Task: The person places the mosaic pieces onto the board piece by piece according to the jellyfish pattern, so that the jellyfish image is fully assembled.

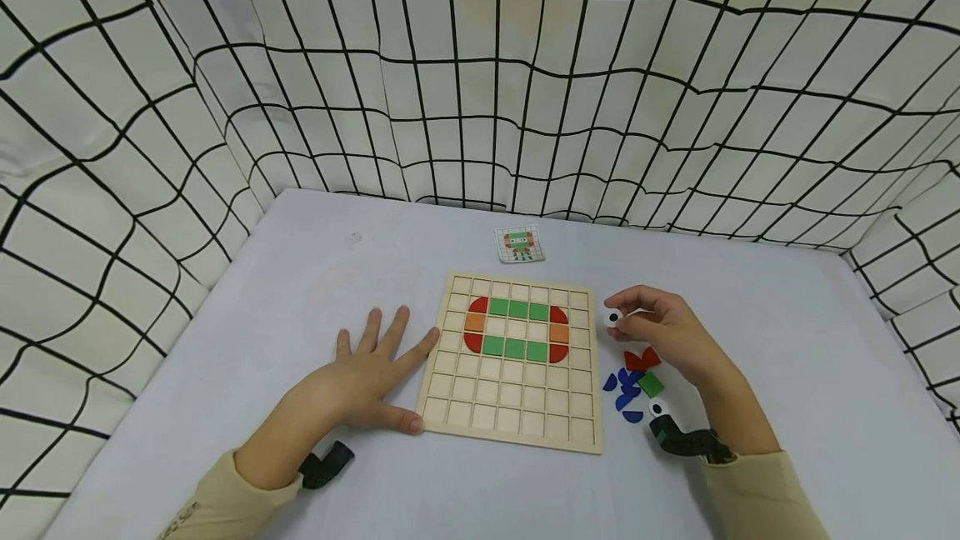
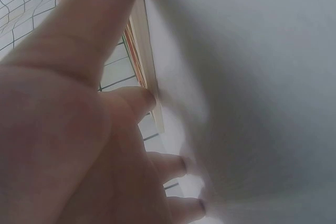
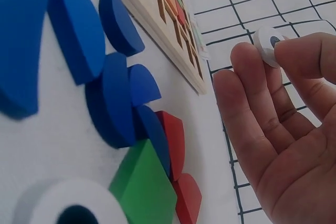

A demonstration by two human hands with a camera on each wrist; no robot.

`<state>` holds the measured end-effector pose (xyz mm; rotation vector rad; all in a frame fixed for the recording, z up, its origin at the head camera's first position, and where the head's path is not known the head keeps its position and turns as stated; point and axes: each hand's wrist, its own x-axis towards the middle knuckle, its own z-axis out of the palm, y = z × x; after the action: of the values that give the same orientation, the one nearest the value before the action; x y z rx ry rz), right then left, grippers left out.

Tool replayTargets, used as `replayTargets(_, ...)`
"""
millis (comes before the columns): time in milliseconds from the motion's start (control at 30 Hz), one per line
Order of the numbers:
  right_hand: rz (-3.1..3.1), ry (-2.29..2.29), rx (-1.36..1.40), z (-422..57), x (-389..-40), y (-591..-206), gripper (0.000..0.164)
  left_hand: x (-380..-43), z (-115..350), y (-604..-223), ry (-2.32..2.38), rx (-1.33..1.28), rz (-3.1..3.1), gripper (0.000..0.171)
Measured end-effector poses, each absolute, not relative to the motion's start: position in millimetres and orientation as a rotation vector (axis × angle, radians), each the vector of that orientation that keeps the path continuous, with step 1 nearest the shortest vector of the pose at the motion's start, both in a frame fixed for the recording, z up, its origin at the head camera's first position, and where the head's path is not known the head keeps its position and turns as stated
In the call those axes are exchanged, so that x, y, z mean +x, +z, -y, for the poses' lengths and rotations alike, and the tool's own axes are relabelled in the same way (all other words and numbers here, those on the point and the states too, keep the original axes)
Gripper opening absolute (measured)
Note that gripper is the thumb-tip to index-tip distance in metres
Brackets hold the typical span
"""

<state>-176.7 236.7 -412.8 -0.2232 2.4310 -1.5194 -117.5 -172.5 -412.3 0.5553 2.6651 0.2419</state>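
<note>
My right hand (image 1: 663, 327) pinches a white round eye piece (image 1: 613, 317) with a dark centre between thumb and fingers, just beyond the right edge of the wooden grid board (image 1: 525, 433). In the right wrist view the eye piece (image 3: 268, 47) sits at the fingertips. Spread flat on the table, my left hand (image 1: 367, 382) touches the board's left edge with thumb and index finger. On the board, red corner pieces (image 1: 473, 343), orange squares (image 1: 558, 333) and green squares (image 1: 514, 348) form a ring around bare cells.
Right of the board lie several blue half-round pieces (image 1: 633, 417), red pieces (image 1: 634, 361), a green square (image 1: 650, 384) and another eye piece (image 1: 657, 407). A small pattern card (image 1: 519, 244) lies behind the board. Black netting over white cloth (image 1: 480, 73) surrounds the table.
</note>
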Motion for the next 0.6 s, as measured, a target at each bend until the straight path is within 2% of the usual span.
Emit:
replayTargets(300, -2.392, -1.52, -0.285, -227.5, -177.7, -418.0, 0.028, -117.8, 172.2, -411.3, 0.244, 0.567, -2.664, 0.114)
replayTargets(600, -2.417, -1.519, -0.356, -216.0, -185.0, -403.8, 0.026, -117.6, 171.7, -410.1, 0.247, 0.553, -2.662, 0.114)
